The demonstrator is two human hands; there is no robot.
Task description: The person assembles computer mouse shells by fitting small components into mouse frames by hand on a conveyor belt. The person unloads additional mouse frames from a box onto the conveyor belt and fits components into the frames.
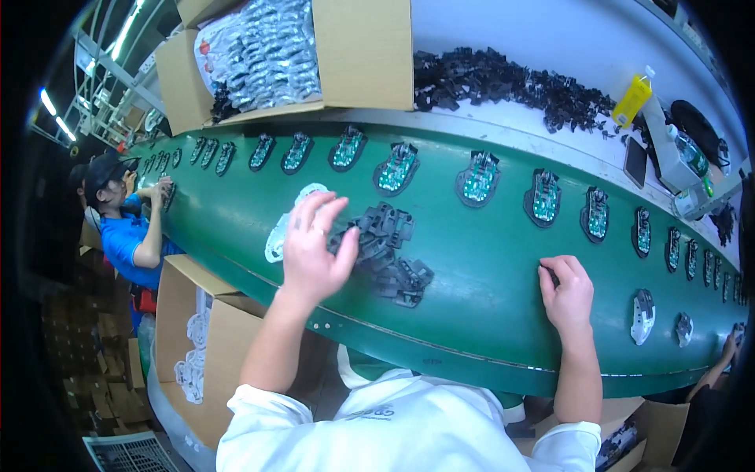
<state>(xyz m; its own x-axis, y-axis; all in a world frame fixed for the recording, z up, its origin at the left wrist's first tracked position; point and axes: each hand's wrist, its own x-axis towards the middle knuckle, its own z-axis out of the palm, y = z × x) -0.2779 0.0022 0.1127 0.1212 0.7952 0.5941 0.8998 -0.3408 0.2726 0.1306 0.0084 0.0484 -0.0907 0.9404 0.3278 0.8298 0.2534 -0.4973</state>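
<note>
My left hand (314,248) is raised over the green belt (464,259) with fingers apart and nothing in it. Beside it lies a loose pile of black plastic parts (385,236). White plate-like parts (277,238) show partly behind this hand. Farther right, my right hand (568,293) is closed in a pinch on a small black part (554,277), mostly hidden by the fingers. Beyond both hands runs a row of dark oval bases with green circuit boards, such as this circuit-board assembly (477,179).
A carton of silvery wrapped items (271,55) stands beyond the belt. Black pieces (503,82) are heaped on the white shelf near a yellow bottle (633,96) and a phone (635,162). White-grey shells (642,317) lie at right. A co-worker (130,224) works at far left.
</note>
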